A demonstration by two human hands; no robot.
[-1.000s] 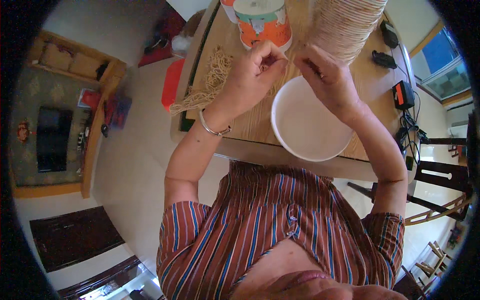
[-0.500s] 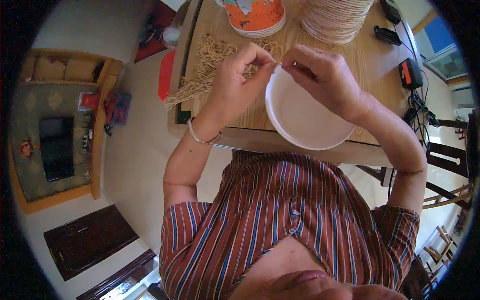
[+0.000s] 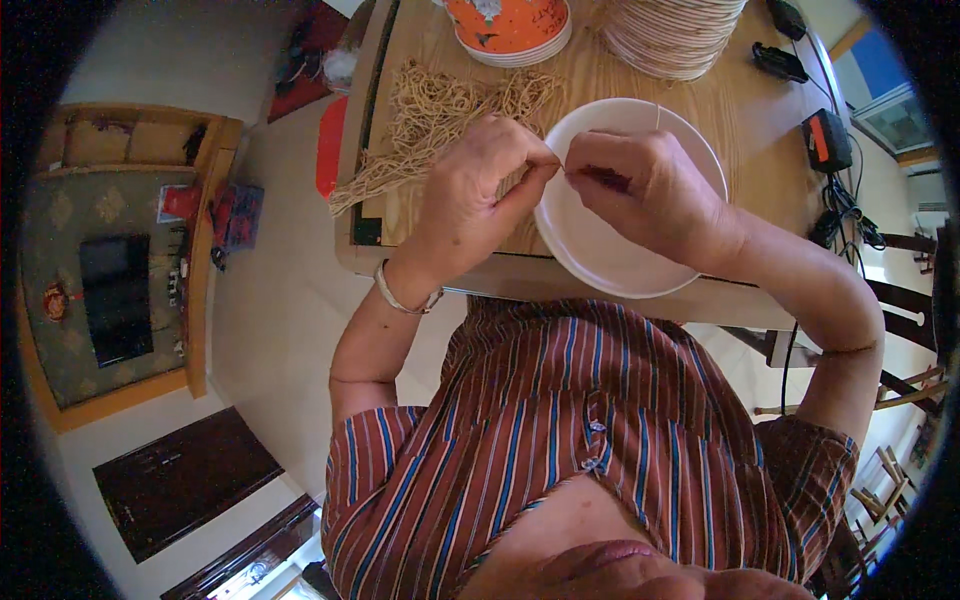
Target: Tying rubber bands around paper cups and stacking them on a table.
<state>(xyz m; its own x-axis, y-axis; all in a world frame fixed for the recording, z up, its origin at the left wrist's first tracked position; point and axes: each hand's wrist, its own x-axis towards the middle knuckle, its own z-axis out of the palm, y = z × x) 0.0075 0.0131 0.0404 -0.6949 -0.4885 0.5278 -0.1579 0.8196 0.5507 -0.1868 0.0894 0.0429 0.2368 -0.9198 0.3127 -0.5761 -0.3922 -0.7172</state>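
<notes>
Pinched grip on both sides: thumb and forefinger of the left hand [image 3: 475,190] press together, and the right hand [image 3: 655,185] does the same, their fingertips almost meeting. Whatever lies between the fingertips is too small to tell. One thin pale strand [image 3: 657,117] shows just above the right hand, which is over a white round bowl [image 3: 610,245] near the front edge of a wood-grain surface [image 3: 765,150]. Beyond the left hand lies a loose, tangled heap of beige cord-like strands [image 3: 435,110]. Farther back stand an orange patterned tub [image 3: 510,25] and a tall pale ridged stack [image 3: 675,40].
</notes>
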